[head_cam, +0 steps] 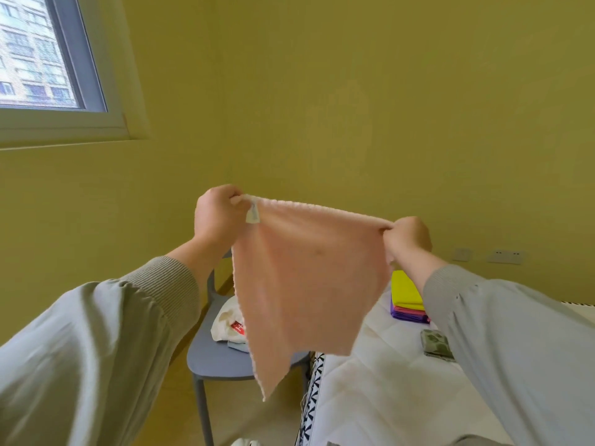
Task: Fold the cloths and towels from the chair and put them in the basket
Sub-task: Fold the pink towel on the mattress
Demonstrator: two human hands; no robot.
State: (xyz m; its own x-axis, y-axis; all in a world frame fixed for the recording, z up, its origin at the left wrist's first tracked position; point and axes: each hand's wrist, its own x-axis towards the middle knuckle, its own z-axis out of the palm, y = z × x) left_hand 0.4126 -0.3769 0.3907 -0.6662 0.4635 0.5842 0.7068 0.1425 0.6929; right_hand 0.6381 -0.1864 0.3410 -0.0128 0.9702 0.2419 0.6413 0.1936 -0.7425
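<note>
- Pink towel [299,284] hangs stretched mid-frame, one lower corner drooping over the grey chair [219,358]
- Left hand [219,217] pinches its upper left corner, fingers curled tight
- Right hand [407,238] pinches the upper right corner likewise
- Folded yellow and purple cloths [407,297] lie stacked at right

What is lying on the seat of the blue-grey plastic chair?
A crumpled white cloth with a red label and a pale blue cloth; the hanging pink towel covers the rest.

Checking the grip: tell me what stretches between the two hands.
In the head view, the pink towel spans it: the left hand pinches one top corner, the right hand the other, and the cloth hangs down between them.
</note>
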